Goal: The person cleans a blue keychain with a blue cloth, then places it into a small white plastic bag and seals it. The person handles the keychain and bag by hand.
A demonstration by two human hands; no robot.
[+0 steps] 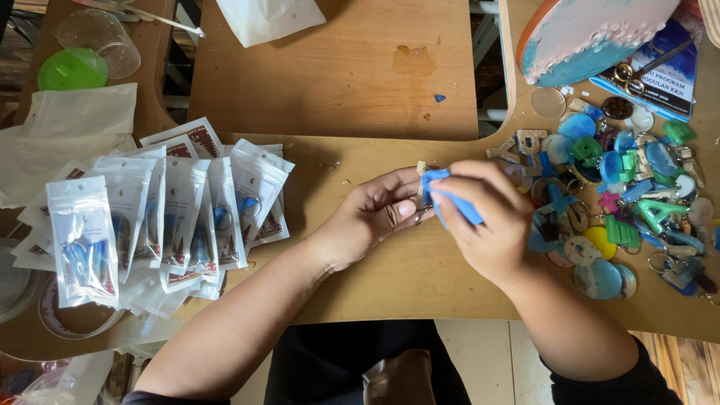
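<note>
Blue plastic forms the keychain charm (450, 196) held above the wooden table (390, 277), near the middle of its front edge. The right hand (487, 225) grips the charm, thumb and forefinger pinching its upper end while the remaining fingers curl around the lower part. The left hand (371, 217) meets it from the left; its fingertips are pressed together on a small metal ring (420, 214) at the charm's left edge. Both hands touch at the charm.

To the right of the right hand lies a loose heap of charms and key rings (622, 202) in blue, green, pink and yellow, spread over the table. Beyond the heap stand a round board with a teal and pink surface (585, 34) and a blue printed booklet (675, 75).

To the left of the left hand, well apart, a fanned stack of small clear pouches (150, 225) rests on the table, each pouch holding a blue item. A clear plastic cup (101, 37) and a green lid (71, 69) lie at the far left corner.
</note>
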